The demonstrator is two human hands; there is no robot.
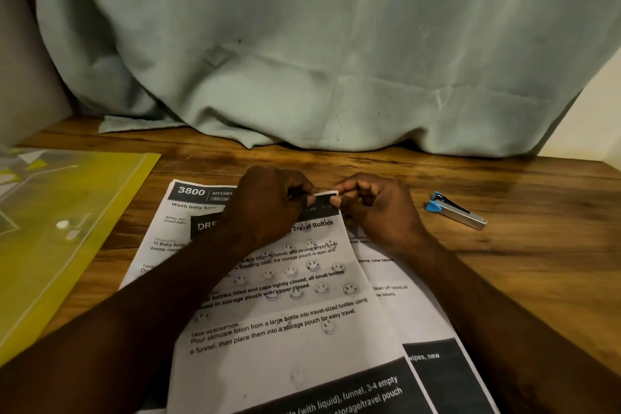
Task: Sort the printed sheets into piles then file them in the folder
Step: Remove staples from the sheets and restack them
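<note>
Left hand: we found the left hand (268,212) curled, its fingertips pinching the far edge of the top sheet (285,339).
Right hand: the right hand (379,212) was curled too, thumb and forefinger nipping that same edge at its far right corner, so the two pinches sat almost touching.
Top sheet: it lay in the middle of the table (504,262), its print facing us and its long axis running from the fingertips back towards the body, leaning a little to the right at the far end.
Other sheets: a sheet headed 3800 (188,205) showed from under its left side, and another sheet (403,312) from under its right side; we could not tell how many more lay beneath.
Folder: the yellow-green folder (67,228) lay flat to the left, near the 3800 sheet but not touching it.
Relation that mattered: the folder was on the left hand's side and well apart from the right hand, so we judged that any carry towards it would go leftward across the sheet's short axis.
Step in hand: we took this for the sorting stage, with the sheets not yet in separate piles and nothing filed.
Risk: with both pinches at one corner, we thought a pull could crease or tear the paper.
Also there: a small blue and silver tool (455,210) lay just right of the right hand, and a pale cloth (336,60) hung behind.
</note>
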